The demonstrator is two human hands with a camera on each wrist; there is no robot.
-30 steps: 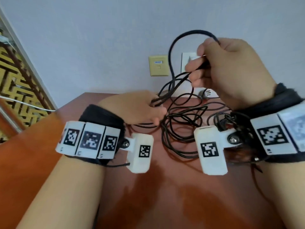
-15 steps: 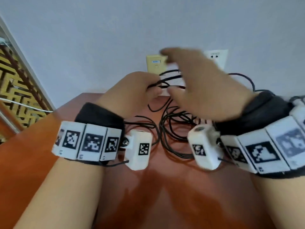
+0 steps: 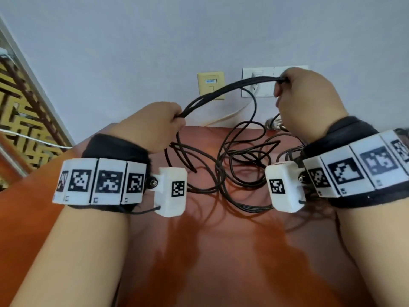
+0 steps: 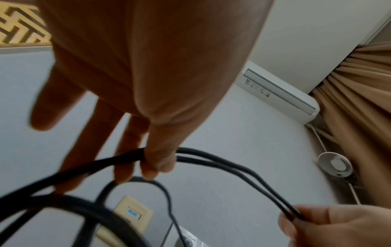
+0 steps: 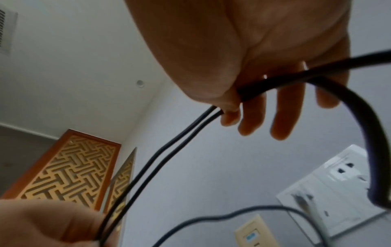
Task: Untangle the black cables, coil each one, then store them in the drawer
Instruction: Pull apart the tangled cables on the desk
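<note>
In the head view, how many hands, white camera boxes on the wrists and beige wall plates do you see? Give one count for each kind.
Hands: 2, left hand and right hand, both gripping the black cables
White camera boxes: 2
Beige wall plates: 1
Total: 5

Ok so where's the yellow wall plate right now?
In the head view the yellow wall plate sits on the wall behind the table, just left of the white socket panel, above and between the left hand and right hand.
</note>
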